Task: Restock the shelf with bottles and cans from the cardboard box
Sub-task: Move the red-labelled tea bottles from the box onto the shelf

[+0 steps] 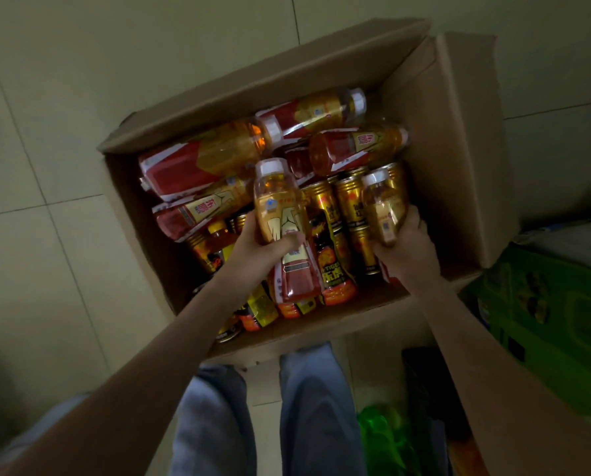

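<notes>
An open cardboard box (459, 187) stands on the tiled floor, filled with amber drink bottles with red and gold labels and white caps, plus gold cans (347, 201). My left hand (256, 252) grips one such bottle (280, 214) round its middle, cap up, above the box. My right hand (404, 242) grips a second, smaller-looking bottle (383, 207) from below, cap up, over the cans. Three more bottles (211, 159) lie on their sides at the back of the box. The shelf is out of view.
Green packaged goods (541, 304) sit right of the box, and a green bag (383, 438) lies by my feet. My legs in blue jeans (307, 407) stand just behind the box's near edge. Pale floor tiles (46, 166) spread to the left and behind.
</notes>
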